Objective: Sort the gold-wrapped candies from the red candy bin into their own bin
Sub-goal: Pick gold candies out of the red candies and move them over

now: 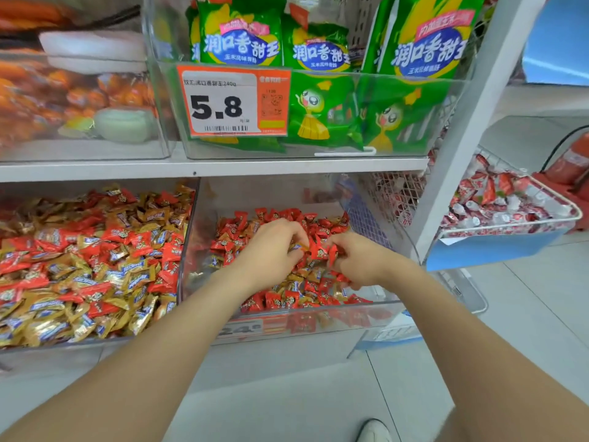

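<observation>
1. Red candy bin (261, 199): clear tub on the lower shelf, just right of the gold bin (79, 346), which has reds mixed in too.
2. Left hand (271, 250): fingers curled, tips pinching what looks like a gold-wrapped candy (299, 247) mid-pile. It's mostly hidden by the fingers.
3. Right hand (360, 263): fingers curled round a few red candies (328, 253), just beside the left fingertips.
4. To do it well: part the reds w/ the right hand and lift the gold one straight up so no reds ride along.
5. Check the wrapper colour before carrying it left over the divider wall.
6. More loose gold candies (299, 279) lie nr the front, btwn the wrists. Prob. the next spot to work.
</observation>
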Available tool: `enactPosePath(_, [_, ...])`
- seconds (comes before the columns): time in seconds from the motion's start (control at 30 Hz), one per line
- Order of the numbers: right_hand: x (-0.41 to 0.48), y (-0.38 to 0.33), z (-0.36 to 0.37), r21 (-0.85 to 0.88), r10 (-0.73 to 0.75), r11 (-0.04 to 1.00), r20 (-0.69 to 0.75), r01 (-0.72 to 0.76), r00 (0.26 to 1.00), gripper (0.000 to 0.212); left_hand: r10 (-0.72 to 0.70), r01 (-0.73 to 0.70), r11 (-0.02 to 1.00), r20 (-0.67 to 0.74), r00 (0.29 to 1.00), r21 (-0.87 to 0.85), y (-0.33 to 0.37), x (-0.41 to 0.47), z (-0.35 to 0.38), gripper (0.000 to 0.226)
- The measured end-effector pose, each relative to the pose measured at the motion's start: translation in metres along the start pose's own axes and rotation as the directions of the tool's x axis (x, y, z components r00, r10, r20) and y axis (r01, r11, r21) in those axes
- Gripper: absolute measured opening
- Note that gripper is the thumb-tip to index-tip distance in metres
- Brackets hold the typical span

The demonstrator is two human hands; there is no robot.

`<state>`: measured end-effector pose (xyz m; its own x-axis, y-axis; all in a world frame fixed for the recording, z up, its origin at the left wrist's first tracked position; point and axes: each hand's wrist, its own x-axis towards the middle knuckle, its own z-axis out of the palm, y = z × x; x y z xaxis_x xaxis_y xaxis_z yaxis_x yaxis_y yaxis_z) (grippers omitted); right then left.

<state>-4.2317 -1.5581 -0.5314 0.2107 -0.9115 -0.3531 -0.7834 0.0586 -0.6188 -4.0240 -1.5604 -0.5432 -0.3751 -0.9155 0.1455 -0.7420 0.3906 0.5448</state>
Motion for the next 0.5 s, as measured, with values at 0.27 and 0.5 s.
enactPosePath(0.27, [-0.009,0.011,-0.006,0.253,0.082,0.964,0.024,-0.085,0.996,0.054,-0.006,-0.087,0.96,0.329,0.944,0.267,-0.005,0.03,0.028,0.038])
enactPosePath(0.5, [-0.001,0.021,0.001,-0.231,-0.034,0.972,0.033,0.041,0.999,0.071,-0.09,0.051,0.99,0.308,0.947,0.131,-0.006,0.033,0.015,0.013])
